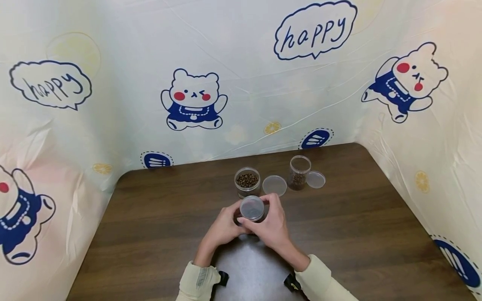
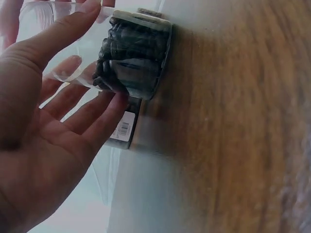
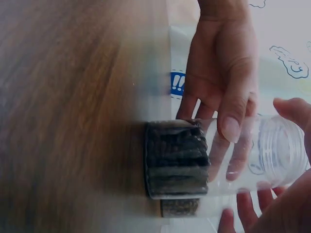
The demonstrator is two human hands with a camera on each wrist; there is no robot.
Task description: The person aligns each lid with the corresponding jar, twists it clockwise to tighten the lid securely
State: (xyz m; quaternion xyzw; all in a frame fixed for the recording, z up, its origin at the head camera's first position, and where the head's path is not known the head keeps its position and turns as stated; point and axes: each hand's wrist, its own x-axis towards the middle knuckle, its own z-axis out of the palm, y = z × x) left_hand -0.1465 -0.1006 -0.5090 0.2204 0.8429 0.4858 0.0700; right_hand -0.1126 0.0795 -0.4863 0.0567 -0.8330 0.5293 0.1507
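A clear screw-top jar (image 1: 253, 217) stands on the table between both hands, with dark pieces (image 3: 177, 158) filling its lower part. A translucent lid (image 1: 252, 206) covers its mouth. My left hand (image 1: 225, 225) curls round the jar's body, thumb on one side and fingers on the other, as the left wrist view shows. At the top, my right hand (image 1: 272, 221) pinches the lid's rim between thumb and fingers. Whether the lid sits fully on the threads, I cannot tell. Just behind is a wider jar (image 1: 247, 190) of coffee beans (image 1: 247, 180), without a lid.
A taller uncapped jar (image 1: 300, 165), partly filled with brown pieces, stands behind to the right. Two loose translucent discs, a larger lid (image 1: 274, 185) and a smaller lid (image 1: 315, 179), lie beside it. Printed cloth (image 1: 244, 92) rises along the wooden table's (image 1: 158, 225) back edge.
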